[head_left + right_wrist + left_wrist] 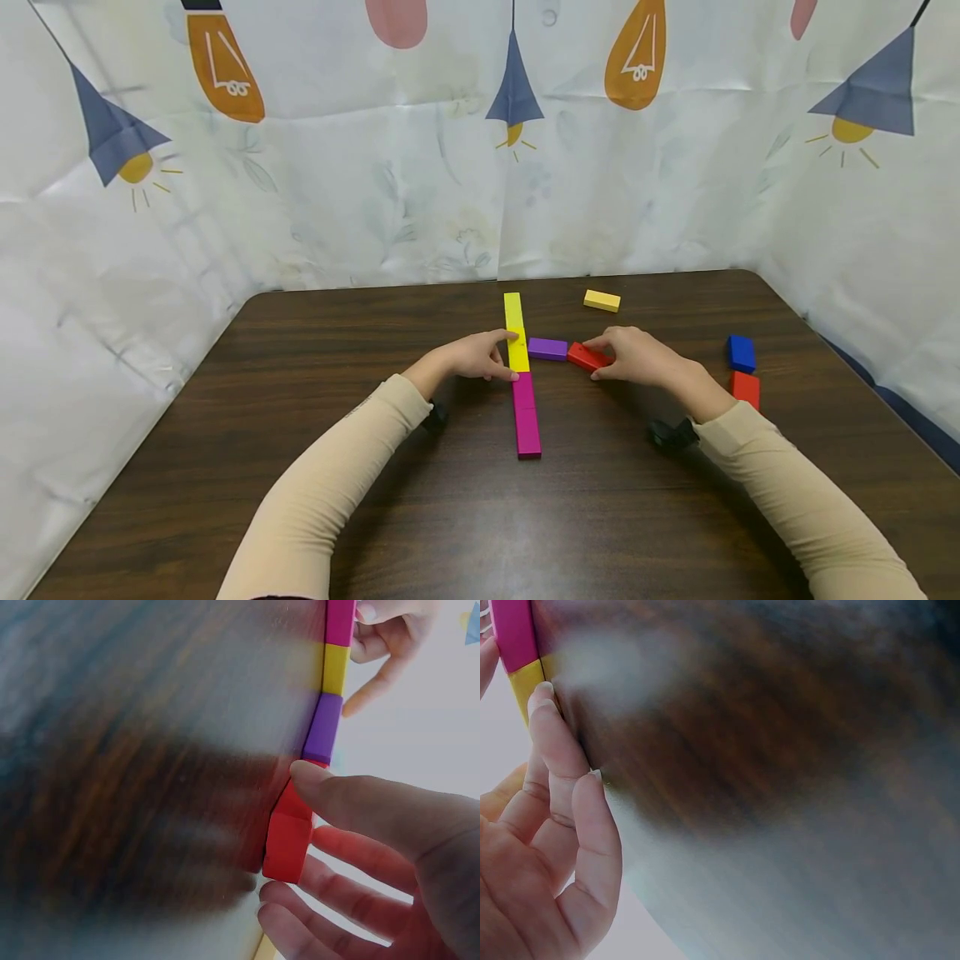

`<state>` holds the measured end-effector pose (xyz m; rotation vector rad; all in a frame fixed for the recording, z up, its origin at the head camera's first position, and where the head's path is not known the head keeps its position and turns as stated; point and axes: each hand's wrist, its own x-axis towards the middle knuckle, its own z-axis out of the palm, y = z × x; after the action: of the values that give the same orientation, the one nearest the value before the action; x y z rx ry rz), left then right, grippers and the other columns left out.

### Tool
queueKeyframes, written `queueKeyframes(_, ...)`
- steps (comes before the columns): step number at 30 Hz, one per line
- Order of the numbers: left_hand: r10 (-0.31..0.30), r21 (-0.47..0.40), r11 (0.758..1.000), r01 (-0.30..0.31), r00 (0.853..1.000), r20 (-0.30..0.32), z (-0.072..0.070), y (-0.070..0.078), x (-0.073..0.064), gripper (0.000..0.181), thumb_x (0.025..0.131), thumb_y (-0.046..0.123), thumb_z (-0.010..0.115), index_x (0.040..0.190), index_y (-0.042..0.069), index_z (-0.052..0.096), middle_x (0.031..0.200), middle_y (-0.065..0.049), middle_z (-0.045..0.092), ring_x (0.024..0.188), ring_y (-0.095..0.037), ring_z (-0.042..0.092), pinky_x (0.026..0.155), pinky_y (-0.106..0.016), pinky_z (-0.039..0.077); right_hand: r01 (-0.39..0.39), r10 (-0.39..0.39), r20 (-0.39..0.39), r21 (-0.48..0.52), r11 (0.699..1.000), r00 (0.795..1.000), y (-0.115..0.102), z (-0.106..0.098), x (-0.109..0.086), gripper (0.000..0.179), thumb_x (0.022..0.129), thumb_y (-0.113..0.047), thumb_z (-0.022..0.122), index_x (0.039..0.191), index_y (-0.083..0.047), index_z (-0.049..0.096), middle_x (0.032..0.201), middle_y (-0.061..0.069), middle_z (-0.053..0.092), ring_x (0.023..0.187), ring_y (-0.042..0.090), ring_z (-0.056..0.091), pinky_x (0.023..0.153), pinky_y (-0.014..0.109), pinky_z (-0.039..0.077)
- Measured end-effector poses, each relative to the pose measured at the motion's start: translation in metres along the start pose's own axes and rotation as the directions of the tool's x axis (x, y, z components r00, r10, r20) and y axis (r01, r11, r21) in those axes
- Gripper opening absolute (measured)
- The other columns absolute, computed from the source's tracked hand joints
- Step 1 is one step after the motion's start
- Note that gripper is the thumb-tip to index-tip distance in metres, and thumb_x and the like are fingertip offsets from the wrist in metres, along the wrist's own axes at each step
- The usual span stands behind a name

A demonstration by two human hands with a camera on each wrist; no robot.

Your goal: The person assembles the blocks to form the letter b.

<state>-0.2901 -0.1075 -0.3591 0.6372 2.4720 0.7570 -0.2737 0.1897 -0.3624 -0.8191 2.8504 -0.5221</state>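
A straight column of yellow blocks (514, 315) and magenta blocks (527, 427) lies on the table, yellow at the far end. My left hand (474, 356) is at its left side, index fingertip on the yellow and thumb tip by the yellow-magenta joint; the other fingers bend loosely. From the column's right side a purple block (547, 349) extends sideways. My right hand (637, 357) pinches a red block (585, 357) between thumb and fingers, its left end against the purple block and its right end angled nearer me. In the right wrist view the thumb touches this red block (289, 847).
A pale yellow block (602, 301) lies alone near the far edge of the dark wooden table (360, 333). On the right, a blue block (741, 353) is just beyond another red block (745, 389), partly hidden by my right forearm. A patterned curtain (322, 192) hangs behind.
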Motion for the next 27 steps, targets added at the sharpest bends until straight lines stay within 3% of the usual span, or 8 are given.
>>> queueKeyframes(9,0.003,-0.003,1.0,-0.003,1.0,0.006,-0.0001,0.0019,-0.0014,0.079,0.095,0.023,0.076,0.159,0.006,0.032,0.095,-0.008,0.064,0.075,-0.018,0.06,0.072,-0.028,0.045,0.0,0.0,0.005,0.023,1.0,1.0,-0.0013,0.0003,-0.0059,0.049,0.089,-0.015,0.081,0.133,0.004,0.066,0.093,0.007,0.059,0.077,0.019,0.049,0.067,0.032,0.04)
queueKeyframes(27,-0.007,0.004,1.0,0.007,1.0,0.006,-0.0009,0.0038,-0.0022,0.08,0.095,0.024,0.076,0.16,0.006,0.032,0.094,-0.008,0.065,0.074,-0.018,0.059,0.073,-0.028,0.044,0.001,-0.001,-0.008,0.034,0.999,1.0,-0.0034,-0.0009,-0.01,0.048,0.089,-0.015,0.081,0.132,0.005,0.067,0.096,0.009,0.061,0.075,0.018,0.05,0.066,0.031,0.041)
